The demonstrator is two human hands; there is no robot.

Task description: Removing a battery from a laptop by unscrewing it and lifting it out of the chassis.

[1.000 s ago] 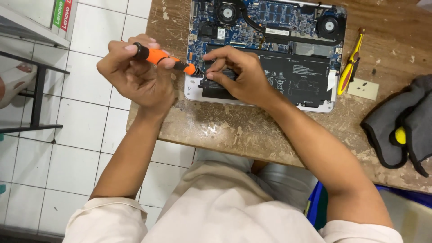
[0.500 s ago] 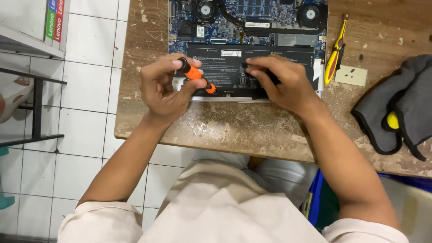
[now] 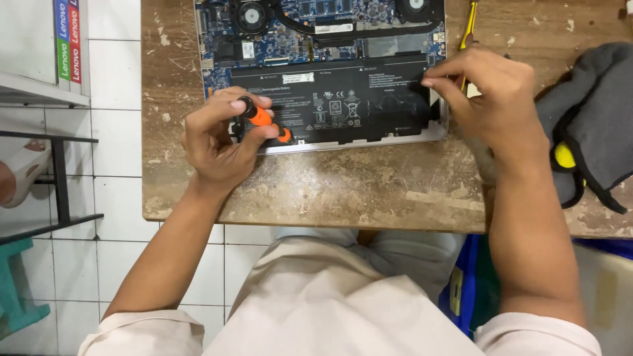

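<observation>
Since a moment ago the right hand [image 3: 491, 105] has slid out to the right end of the battery [image 3: 336, 105], fingers [image 3: 438, 79] curled and pinching at that edge, while the left hand [image 3: 221, 142] has stayed at the left end. Left fingers [image 3: 227, 105] are closed around an orange screwdriver [image 3: 264, 120], its tip down at the battery's near-left corner. Beyond both sets of fingers lies the opened laptop [image 3: 316, 33] on the worn tabletop [image 3: 343, 191]; right of the right fingers sits a grey cloth [image 3: 593, 112].
</observation>
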